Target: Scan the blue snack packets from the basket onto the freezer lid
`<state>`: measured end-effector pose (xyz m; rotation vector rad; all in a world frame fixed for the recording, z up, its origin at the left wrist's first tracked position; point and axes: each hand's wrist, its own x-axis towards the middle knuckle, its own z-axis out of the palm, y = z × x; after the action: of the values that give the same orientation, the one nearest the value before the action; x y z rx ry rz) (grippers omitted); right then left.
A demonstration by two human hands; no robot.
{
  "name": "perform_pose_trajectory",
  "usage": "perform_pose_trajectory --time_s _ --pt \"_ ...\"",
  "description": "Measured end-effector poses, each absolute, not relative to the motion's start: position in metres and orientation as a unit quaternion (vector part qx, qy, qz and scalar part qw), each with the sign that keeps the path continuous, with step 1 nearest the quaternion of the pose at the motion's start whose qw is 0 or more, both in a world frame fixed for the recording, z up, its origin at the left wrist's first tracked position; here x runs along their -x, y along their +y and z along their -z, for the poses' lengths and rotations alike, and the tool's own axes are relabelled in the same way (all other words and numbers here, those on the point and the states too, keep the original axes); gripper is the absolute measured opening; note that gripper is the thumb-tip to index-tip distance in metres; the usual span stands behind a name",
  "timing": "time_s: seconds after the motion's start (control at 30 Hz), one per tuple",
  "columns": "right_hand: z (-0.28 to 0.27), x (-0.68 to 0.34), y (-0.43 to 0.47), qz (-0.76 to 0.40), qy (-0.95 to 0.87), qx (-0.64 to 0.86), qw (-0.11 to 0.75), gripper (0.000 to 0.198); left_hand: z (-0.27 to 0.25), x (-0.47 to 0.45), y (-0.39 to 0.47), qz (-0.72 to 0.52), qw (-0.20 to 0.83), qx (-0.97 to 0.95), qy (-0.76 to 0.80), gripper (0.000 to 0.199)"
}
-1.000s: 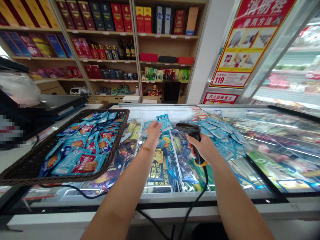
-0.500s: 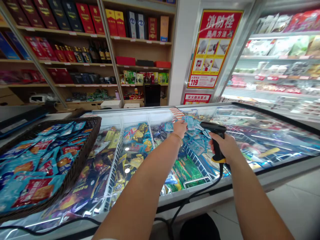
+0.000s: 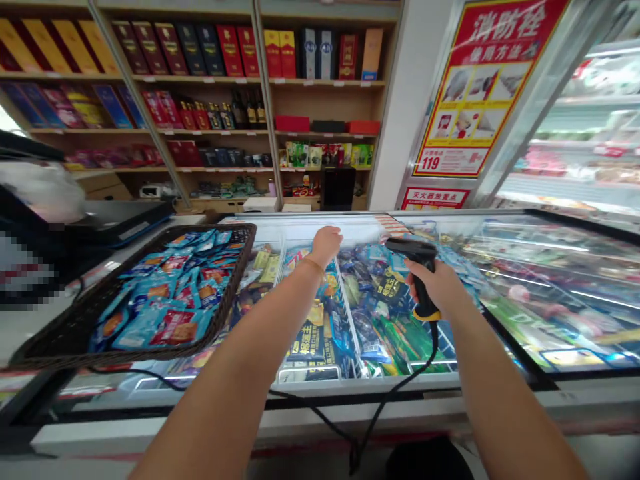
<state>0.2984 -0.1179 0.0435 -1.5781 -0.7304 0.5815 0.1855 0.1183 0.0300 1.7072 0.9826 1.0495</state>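
My right hand (image 3: 437,283) grips a black and yellow barcode scanner (image 3: 425,280), whose head points left over the freezer. A black cable hangs from the scanner's handle. My left hand (image 3: 327,245), with a thin bracelet at the wrist, is held over the freezer's back part. Its fingers are curled, and what they hold, if anything, is hidden. Below it lie bagged goods in white wire dividers (image 3: 345,300), among them dark blue and yellow packs (image 3: 307,340) and green packs (image 3: 405,340). Light blue packets (image 3: 457,263) lie partly behind my right hand.
A brown wicker basket (image 3: 240,273) of blue snack packets (image 3: 185,290) stands on the left of the chest freezer (image 3: 350,387). Shelves of boxes and bottles (image 3: 200,80) line the back. A glass lid (image 3: 545,267) spans the right side.
My view has turned left, so the basket shows more fully. My left hand has moved left, away from the light blue packets and the scanner. The scanner stays in my right hand.
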Motion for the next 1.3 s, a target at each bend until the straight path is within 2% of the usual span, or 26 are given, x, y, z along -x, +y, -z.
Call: perform_pose_trajectory --time_s 0.13,0.27,0.43,0.57,0.77,0.97,1.3 --pt "-0.045 -0.261 -0.089 -0.278 -0.367 0.656 0.598 0.027 -0.052 -0.088 0.158 -0.412 0.347 -0.709 0.455 0.025" --pt "-0.046 -0.234 -0.066 -0.296 -0.394 0.643 0.586 0.029 -0.068 0.008 0.191 -0.359 0.211 -0.750 0.514 0.026" --pt "-0.033 -0.222 -0.048 -0.309 -0.390 0.629 0.597 0.030 -0.051 0.085 0.205 -0.264 0.072 -0.743 0.611 0.030" --pt "-0.014 -0.225 -0.048 -0.315 -0.389 0.636 0.587 0.032 -0.027 0.096 0.200 -0.198 0.068 -0.743 0.636 0.035" --pt "-0.005 -0.229 -0.058 -0.327 -0.380 0.631 0.592 0.033 -0.024 0.073 0.191 -0.147 -0.036 -0.758 0.634 0.027" --pt "-0.010 -0.223 -0.059 -0.324 -0.379 0.634 0.591 0.032 -0.023 0.073 0.190 -0.164 -0.037 -0.741 0.651 0.032" --pt "-0.008 -0.224 -0.060 -0.323 -0.383 0.628 0.596 0.034 -0.017 0.080 0.201 -0.176 -0.033 -0.753 0.633 0.012"
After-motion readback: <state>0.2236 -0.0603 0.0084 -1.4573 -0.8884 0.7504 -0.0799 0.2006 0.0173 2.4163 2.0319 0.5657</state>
